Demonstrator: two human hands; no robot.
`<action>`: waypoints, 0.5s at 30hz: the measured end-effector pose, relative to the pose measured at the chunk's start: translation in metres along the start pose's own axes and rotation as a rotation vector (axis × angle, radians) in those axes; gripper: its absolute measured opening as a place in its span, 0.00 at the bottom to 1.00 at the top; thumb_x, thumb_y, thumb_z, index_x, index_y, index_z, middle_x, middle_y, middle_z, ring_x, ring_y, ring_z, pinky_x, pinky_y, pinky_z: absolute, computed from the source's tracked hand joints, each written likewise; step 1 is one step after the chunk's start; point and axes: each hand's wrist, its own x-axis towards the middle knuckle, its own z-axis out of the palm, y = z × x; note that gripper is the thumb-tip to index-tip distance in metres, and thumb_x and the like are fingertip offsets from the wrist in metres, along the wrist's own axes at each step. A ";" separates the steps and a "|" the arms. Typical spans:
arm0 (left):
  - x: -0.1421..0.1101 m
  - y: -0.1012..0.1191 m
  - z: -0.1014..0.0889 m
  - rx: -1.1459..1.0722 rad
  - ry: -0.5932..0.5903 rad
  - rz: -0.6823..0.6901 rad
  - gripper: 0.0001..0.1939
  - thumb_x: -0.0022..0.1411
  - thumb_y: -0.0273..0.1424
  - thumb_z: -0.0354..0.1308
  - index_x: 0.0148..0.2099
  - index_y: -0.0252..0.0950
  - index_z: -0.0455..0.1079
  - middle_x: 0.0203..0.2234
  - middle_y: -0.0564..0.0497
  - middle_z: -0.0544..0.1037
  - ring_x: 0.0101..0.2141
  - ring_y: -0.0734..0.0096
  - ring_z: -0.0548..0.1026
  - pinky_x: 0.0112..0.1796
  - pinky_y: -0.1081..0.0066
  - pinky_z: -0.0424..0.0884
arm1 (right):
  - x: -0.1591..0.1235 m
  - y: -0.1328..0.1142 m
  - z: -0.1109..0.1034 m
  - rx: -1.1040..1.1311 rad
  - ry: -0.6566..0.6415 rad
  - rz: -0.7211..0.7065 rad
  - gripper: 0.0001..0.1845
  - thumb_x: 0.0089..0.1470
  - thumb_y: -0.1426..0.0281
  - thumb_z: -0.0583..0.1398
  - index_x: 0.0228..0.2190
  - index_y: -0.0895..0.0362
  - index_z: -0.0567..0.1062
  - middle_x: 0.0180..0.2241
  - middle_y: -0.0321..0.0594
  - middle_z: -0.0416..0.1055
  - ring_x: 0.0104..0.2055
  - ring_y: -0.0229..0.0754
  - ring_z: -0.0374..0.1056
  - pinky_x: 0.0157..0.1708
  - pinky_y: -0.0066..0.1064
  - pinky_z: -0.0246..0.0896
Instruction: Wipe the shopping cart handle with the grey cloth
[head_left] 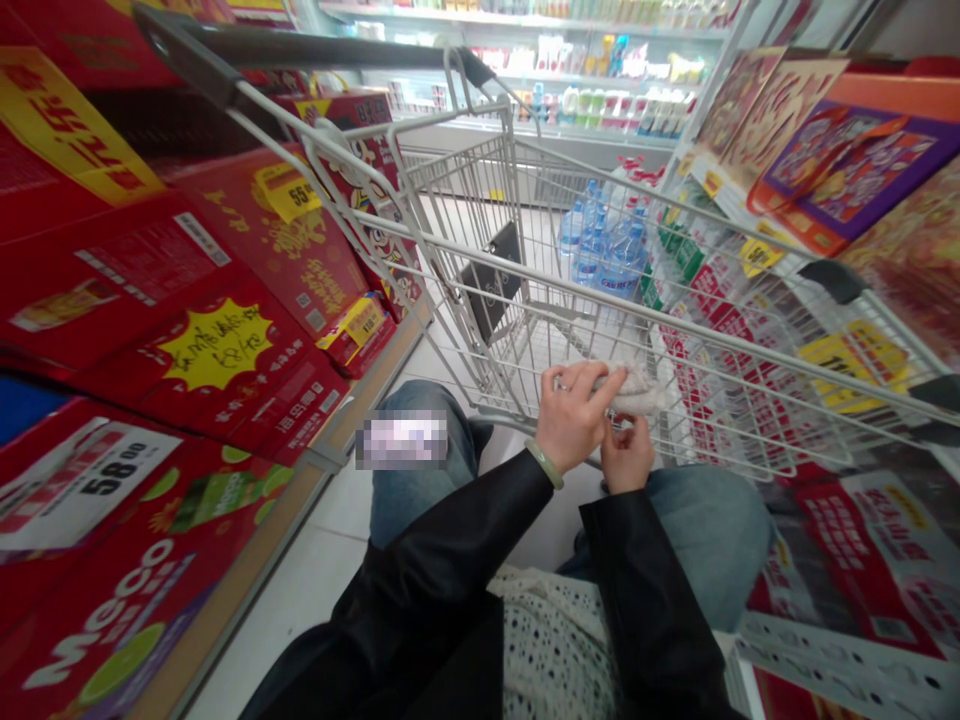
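Note:
A shopping cart [487, 255] of light wire stands right in front of my knees. My left hand [574, 412], with a pale green bangle at the wrist, is closed at the cart's lower wires, its fingers bent over a crumpled whitish cloth [641, 388]. Just to the right and a little lower, my right hand [628, 452] has its fingers curled together right below the cloth. Whether it pinches the cloth or a wire is hidden. Through the cart's side a dark panel [491, 285] shows.
Stacked red boxes [247, 340] with yellow price tags line the left side. Shrink-wrapped bottles [720, 330] and gift boxes [847, 170] are on the right. Blue water bottles [607, 240] stand beyond the cart, before a lit refrigerated shelf [585, 100]. A blurred-out patch [403, 440] covers my left knee.

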 end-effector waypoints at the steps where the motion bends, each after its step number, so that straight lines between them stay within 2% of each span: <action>1: -0.003 0.000 0.001 0.000 -0.021 0.005 0.23 0.64 0.24 0.55 0.60 0.40 0.72 0.51 0.45 0.78 0.52 0.62 0.74 0.53 0.57 0.60 | 0.000 0.001 0.000 -0.008 0.006 0.000 0.17 0.58 0.53 0.61 0.33 0.55 0.72 0.18 0.28 0.61 0.19 0.36 0.57 0.25 0.30 0.54; 2: -0.005 0.000 0.002 0.002 -0.030 0.008 0.23 0.64 0.24 0.55 0.60 0.40 0.72 0.51 0.45 0.78 0.52 0.62 0.74 0.53 0.57 0.61 | 0.000 0.002 0.000 -0.014 0.007 -0.001 0.17 0.58 0.53 0.61 0.32 0.55 0.71 0.17 0.27 0.59 0.19 0.36 0.57 0.25 0.30 0.54; 4: -0.003 -0.002 -0.001 0.011 0.006 0.009 0.23 0.65 0.23 0.53 0.60 0.40 0.72 0.50 0.45 0.79 0.51 0.62 0.74 0.53 0.57 0.61 | 0.000 0.003 0.000 -0.013 -0.002 -0.006 0.17 0.58 0.54 0.61 0.34 0.56 0.73 0.19 0.29 0.63 0.20 0.36 0.58 0.26 0.30 0.55; 7: 0.010 -0.003 -0.009 0.017 0.127 0.002 0.24 0.65 0.23 0.52 0.62 0.41 0.71 0.50 0.46 0.79 0.53 0.61 0.73 0.55 0.57 0.61 | 0.001 0.003 0.001 0.000 -0.021 -0.011 0.20 0.60 0.55 0.59 0.46 0.57 0.73 0.32 0.36 0.75 0.20 0.33 0.60 0.26 0.29 0.58; 9: 0.016 -0.002 -0.011 0.019 0.160 -0.005 0.25 0.65 0.23 0.52 0.62 0.41 0.71 0.50 0.45 0.79 0.54 0.60 0.73 0.55 0.57 0.61 | 0.001 0.002 0.002 0.006 -0.024 -0.012 0.22 0.60 0.56 0.59 0.50 0.57 0.71 0.38 0.39 0.77 0.20 0.31 0.60 0.27 0.29 0.59; 10: 0.016 -0.001 -0.010 0.019 0.149 -0.006 0.25 0.65 0.23 0.53 0.62 0.41 0.71 0.51 0.45 0.79 0.54 0.60 0.73 0.55 0.57 0.61 | 0.001 0.002 0.002 0.006 -0.023 -0.011 0.22 0.60 0.56 0.59 0.50 0.57 0.71 0.37 0.39 0.76 0.20 0.32 0.60 0.27 0.29 0.59; 12: 0.009 0.001 -0.004 0.016 0.089 -0.002 0.24 0.65 0.23 0.53 0.61 0.40 0.71 0.51 0.45 0.79 0.53 0.60 0.73 0.54 0.56 0.61 | 0.000 0.002 0.002 -0.002 -0.015 -0.005 0.19 0.60 0.56 0.59 0.45 0.57 0.73 0.29 0.34 0.73 0.20 0.33 0.60 0.26 0.29 0.57; 15: -0.005 0.003 0.007 0.009 -0.021 -0.009 0.23 0.64 0.24 0.55 0.61 0.40 0.72 0.51 0.45 0.79 0.52 0.60 0.74 0.53 0.57 0.61 | 0.000 0.003 0.001 -0.023 0.003 0.001 0.16 0.58 0.54 0.61 0.33 0.55 0.72 0.18 0.28 0.62 0.20 0.36 0.58 0.26 0.30 0.53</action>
